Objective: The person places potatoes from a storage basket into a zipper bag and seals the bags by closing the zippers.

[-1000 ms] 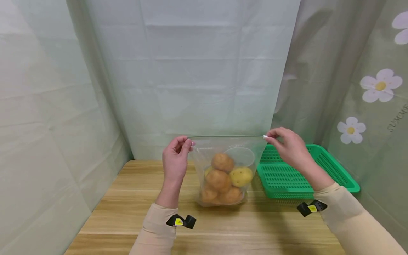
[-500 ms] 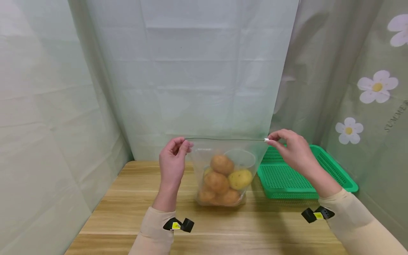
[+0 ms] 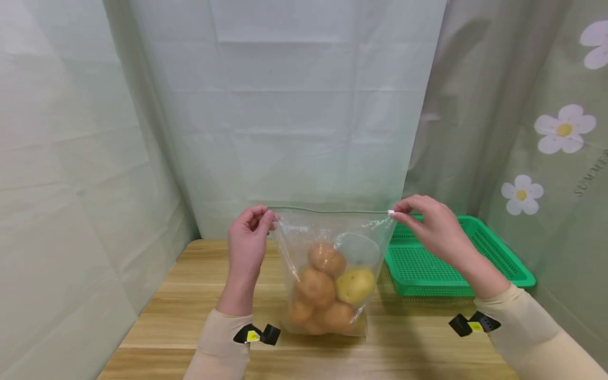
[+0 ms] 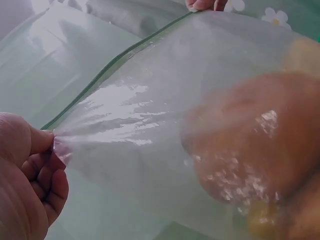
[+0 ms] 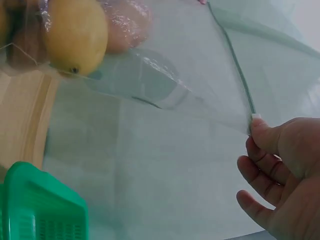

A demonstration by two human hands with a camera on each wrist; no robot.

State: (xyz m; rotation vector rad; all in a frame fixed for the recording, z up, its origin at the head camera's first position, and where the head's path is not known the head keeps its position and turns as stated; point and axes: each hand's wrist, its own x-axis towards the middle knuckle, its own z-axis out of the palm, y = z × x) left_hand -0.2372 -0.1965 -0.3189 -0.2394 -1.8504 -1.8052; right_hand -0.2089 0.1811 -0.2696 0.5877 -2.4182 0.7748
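A clear slider zip bag [image 3: 353,248] is stretched between both hands, its green zip strip [image 3: 328,211] running along the top. Inside are several round, orange-brown pieces of produce [image 3: 315,287] and a yellow, potato-like one [image 3: 355,285]. My left hand [image 3: 248,237] pinches the bag's top left corner between thumb and fingers; the plastic puckers there in the left wrist view. At the other end, my right hand [image 3: 434,229] pinches the white slider [image 3: 391,212] with thumb and forefinger. Its other fingers [image 5: 260,207] are loosely bent.
To the right, a green perforated plastic basket [image 3: 429,264] stands on the wooden table [image 3: 190,295], partly behind the right hand. Pale curtains [image 3: 294,116] enclose the back and sides, with flower prints on the right one.
The bag has come nearer to me, its bottom lower in the head view. My left hand has shifted left and slightly down with its corner; the right keeps its pinch, slightly lower.
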